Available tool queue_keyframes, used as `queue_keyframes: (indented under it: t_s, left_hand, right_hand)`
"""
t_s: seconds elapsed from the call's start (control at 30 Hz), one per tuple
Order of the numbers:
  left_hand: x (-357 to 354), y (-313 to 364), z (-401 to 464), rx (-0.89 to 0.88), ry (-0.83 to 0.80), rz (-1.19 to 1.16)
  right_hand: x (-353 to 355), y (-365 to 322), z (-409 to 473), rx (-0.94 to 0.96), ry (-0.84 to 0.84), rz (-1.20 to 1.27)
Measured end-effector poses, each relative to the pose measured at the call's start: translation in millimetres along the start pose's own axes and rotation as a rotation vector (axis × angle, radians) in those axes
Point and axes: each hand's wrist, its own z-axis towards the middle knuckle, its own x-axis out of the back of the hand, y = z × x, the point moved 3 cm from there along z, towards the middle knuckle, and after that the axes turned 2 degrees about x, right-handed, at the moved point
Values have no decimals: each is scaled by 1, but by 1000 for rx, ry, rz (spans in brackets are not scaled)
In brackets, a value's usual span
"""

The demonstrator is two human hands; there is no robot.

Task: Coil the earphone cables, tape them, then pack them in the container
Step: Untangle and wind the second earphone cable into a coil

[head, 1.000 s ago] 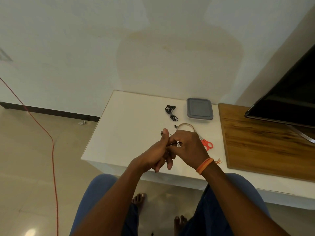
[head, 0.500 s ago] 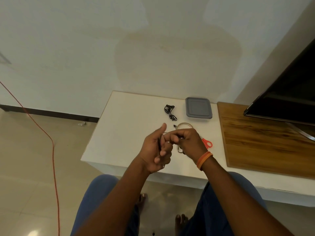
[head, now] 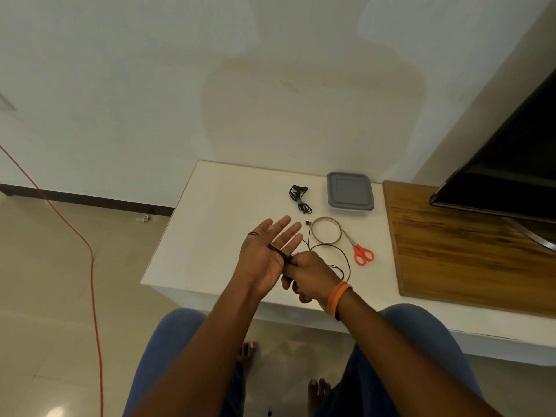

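Your left hand (head: 264,257) lay flat, palm up, fingers (head: 282,228) spread. Your right hand (head: 310,270) pinched the cable (head: 346,260) against that palm; loose loops trailed over the tabletop (head: 228,230). A coiled earphone (head: 299,198) lay near the lidded container (head: 350,191), with tape (head: 326,230) and scissors (head: 361,251) just beside.

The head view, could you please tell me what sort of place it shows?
Probably a living room at home: a flat-screen television stands on a wooden board atop a low white table against a plain wall, with a tiled floor below.
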Motion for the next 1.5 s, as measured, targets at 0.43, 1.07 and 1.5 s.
queue_keyframes:
  t_s: [0.43, 1.07, 1.5]
  left_hand:
    - [11, -5, 2, -156, 284, 728]
    - [-3, -13, -7, 32, -67, 636]
    - [4, -8, 0, 84, 7, 371]
  right_hand:
    - [15, -4, -6, 385, 65, -551]
    - [10, -13, -3, 601, 387, -395]
    - [20, -18, -1, 597, 218, -589]
